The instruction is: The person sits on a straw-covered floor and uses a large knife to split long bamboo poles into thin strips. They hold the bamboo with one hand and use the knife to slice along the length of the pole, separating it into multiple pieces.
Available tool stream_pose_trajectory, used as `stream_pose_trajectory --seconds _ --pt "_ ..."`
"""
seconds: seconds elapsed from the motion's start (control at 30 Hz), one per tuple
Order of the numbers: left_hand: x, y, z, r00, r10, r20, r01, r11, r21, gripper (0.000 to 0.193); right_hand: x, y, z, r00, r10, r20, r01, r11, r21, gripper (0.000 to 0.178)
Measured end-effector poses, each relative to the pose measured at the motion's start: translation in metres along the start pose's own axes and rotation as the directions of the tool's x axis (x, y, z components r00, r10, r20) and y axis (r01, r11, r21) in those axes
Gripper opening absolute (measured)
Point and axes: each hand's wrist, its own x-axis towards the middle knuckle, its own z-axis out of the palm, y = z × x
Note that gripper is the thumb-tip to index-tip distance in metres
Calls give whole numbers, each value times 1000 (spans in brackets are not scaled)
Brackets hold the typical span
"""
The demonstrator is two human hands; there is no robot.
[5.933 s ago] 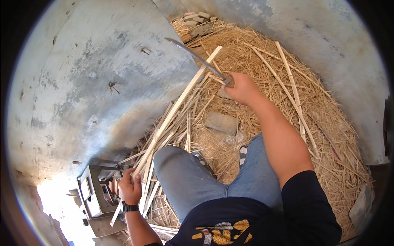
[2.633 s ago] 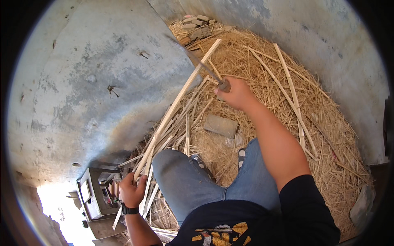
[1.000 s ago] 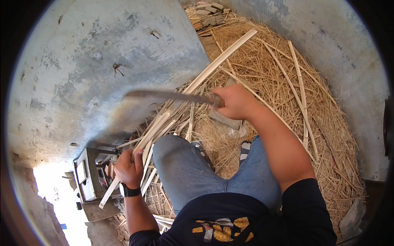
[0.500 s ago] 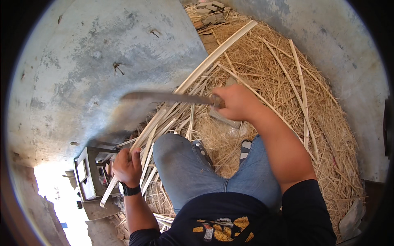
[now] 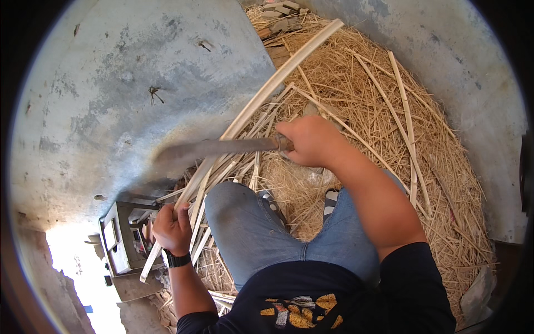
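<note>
My right hand (image 5: 314, 140) is closed round the short handle of a machete (image 5: 228, 147), whose long dark blade points left and blurs toward its tip. The blade crosses a long pale split strip of bamboo (image 5: 278, 78); whether it touches the strip I cannot tell. Beside my left knee, my left hand (image 5: 172, 227) grips the near part of that strip, thumb on top. From there the strip slants up and away to the far right, its far end over the shavings. More pale strips (image 5: 219, 172) lie in a loose bundle beneath it.
Straw-like shavings (image 5: 356, 83) cover the floor, with a few long strips (image 5: 409, 122) on the right. A worn blue-grey wall (image 5: 128, 67) stands close on the left, another (image 5: 473, 67) on the right. A small open-framed cabinet (image 5: 119, 245) stands beyond my left hand. Bricks (image 5: 286, 8) are stacked at the back.
The machete has moved slightly lower and to the left with my right hand. The strip's far end has shifted a little left and up; my left hand keeps its place.
</note>
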Motion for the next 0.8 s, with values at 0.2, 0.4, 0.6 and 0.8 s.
stream_pose_trajectory --seconds 0.2,0.4,0.6,0.8 --pt "7 0 -3 999 -46 -10 46 999 -4 35 14 50 -6 943 326 -60 -302 919 255 20" --pt "-4 -6 8 999 -45 12 46 997 -54 37 14 29 15 984 163 -78 -142 965 221 25" --pt "-2 -7 1 1000 -12 7 12 995 -101 28 19 32 3 980 189 -60 -176 969 172 34" --pt "-7 -22 -9 1000 -15 -7 15 999 35 33 17 89 9 868 465 -173 -340 812 475 33"
